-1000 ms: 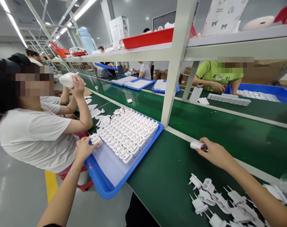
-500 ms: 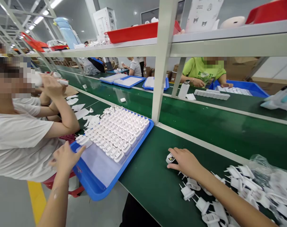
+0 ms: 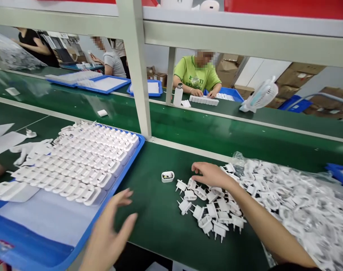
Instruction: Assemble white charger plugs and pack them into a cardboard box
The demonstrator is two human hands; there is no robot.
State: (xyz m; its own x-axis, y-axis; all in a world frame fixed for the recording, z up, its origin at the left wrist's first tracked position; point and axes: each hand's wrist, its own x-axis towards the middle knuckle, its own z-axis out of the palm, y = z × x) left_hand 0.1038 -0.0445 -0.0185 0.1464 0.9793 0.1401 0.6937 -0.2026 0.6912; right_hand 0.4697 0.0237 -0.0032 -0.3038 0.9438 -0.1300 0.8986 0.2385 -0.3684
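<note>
My left hand is open in the air, thumb and fingers apart, by the near right edge of the blue tray. Rows of white charger housings fill the far part of that tray, over a white sheet. My right hand hovers at the far edge of a loose pile of white two-pin plug caps. Its fingers are bent with a gap at the thumb, and nothing shows between them. To its left, a single white charger housing stands on the green table, open side up, with circuit parts visible inside.
A clear plastic bag spilling over with white plug caps lies at right. A shelf post rises behind the tray. Across the green belt, a person in a green shirt handles white pieces beside a fan.
My view has swung right. The right hand has come away from the housing, now left standing on the table, and is over the plug caps. My left hand has moved to the tray's right side.
</note>
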